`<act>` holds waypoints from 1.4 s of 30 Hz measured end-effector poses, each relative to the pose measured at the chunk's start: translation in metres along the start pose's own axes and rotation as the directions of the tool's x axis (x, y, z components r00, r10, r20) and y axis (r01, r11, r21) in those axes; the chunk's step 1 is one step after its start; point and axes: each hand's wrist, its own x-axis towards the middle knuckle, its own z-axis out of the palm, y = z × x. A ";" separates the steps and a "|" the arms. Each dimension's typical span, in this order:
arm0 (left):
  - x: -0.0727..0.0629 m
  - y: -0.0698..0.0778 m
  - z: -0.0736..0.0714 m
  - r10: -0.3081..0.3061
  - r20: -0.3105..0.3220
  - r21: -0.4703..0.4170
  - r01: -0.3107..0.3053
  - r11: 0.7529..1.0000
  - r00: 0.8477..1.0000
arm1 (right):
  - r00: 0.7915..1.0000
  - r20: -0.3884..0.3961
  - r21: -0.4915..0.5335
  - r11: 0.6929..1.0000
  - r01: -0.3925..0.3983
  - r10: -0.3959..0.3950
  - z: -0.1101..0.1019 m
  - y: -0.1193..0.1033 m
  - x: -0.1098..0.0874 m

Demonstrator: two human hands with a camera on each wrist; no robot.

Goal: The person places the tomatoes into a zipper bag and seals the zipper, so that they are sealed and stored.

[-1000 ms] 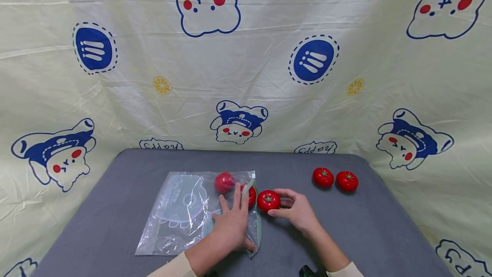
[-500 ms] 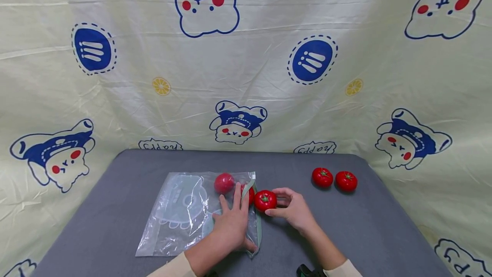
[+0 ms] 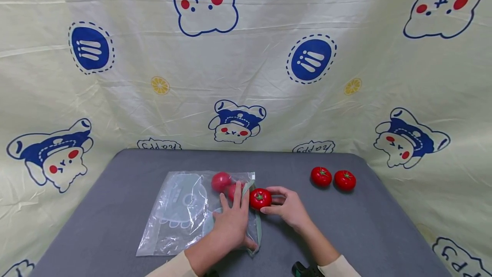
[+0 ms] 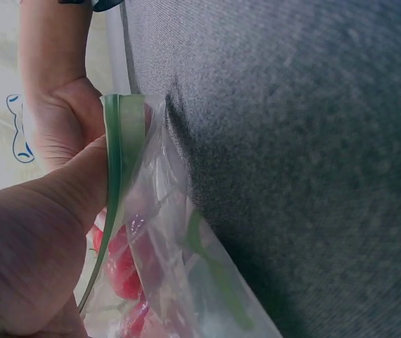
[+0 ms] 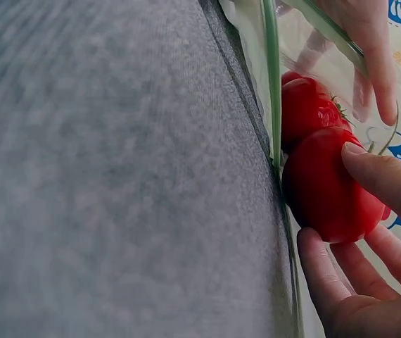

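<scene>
On the bench [image 3: 103, 234], the clear bag [image 3: 173, 208] lies mostly to the left of the fingers of the left hand [image 3: 232, 221]. The first tomato [image 3: 221, 182] is inside it, just beyond those fingertips. The left hand is spread wide at the bag's mouth, beside the green seal [image 3: 259, 221], its fingers nearly straight and gripping no tomato; the second tomato [image 3: 232, 192] shows partly behind them, also inside. The held tomato [image 3: 260, 199] is at the mouth, just right of those fingers. The right hand [image 3: 287, 207] has its thumb and fingers curved round it, parted by its width. Well right of the right fingers, and farther back, the near tomato [image 3: 320, 177] and the end tomato [image 3: 344, 181] sit side by side.
</scene>
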 end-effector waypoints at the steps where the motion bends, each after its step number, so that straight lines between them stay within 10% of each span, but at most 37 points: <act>1: 0.000 0.000 0.000 0.005 -0.002 -0.002 -0.005 1.000 1.000 | 1.000 0.002 -0.001 1.000 0.002 -0.002 0.001 -0.001 0.000; 42: -0.003 0.004 -0.005 0.014 -0.022 0.053 -0.013 0.999 1.000 | 0.993 0.099 0.025 0.997 0.070 -0.072 0.019 -0.006 0.009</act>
